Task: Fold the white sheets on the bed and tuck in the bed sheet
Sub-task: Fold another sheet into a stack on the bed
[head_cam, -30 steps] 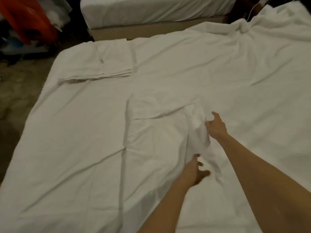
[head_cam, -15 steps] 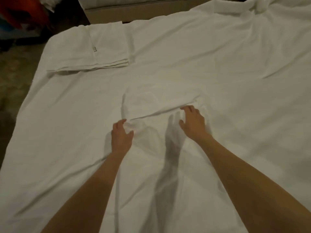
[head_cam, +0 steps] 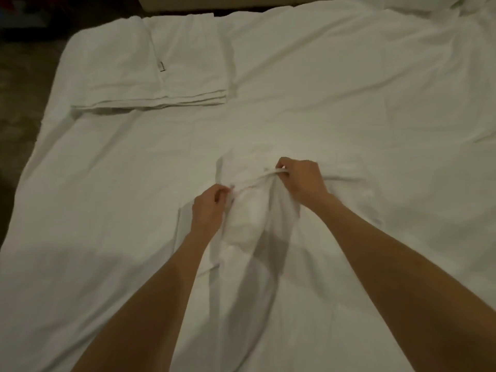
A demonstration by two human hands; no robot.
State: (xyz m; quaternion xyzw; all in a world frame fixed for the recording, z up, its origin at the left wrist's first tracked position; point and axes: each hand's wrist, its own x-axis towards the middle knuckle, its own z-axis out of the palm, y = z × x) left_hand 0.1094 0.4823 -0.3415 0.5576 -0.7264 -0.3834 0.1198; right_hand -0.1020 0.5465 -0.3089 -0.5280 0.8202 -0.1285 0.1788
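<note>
A loose white sheet (head_cam: 252, 218) lies bunched in the middle of the bed, on top of the white bed sheet (head_cam: 107, 197). My left hand (head_cam: 208, 209) pinches the sheet's edge at its left side. My right hand (head_cam: 302, 178) grips the same edge a little farther away and to the right, fingers curled round a gathered fold. Between the two hands the cloth rises in a hump. A folded white sheet (head_cam: 150, 65) with a small tag lies flat at the far left corner of the bed.
The bed's left edge drops to a dark floor (head_cam: 18, 108). The base of a second bed (head_cam: 214, 0) shows at the top. Rumpled white bedding (head_cam: 442, 12) lies at the far right.
Both hands have closed on the loose sheet's far edge and drawn it together and up, so the cloth now bunches between them. The view has tilted further down.
</note>
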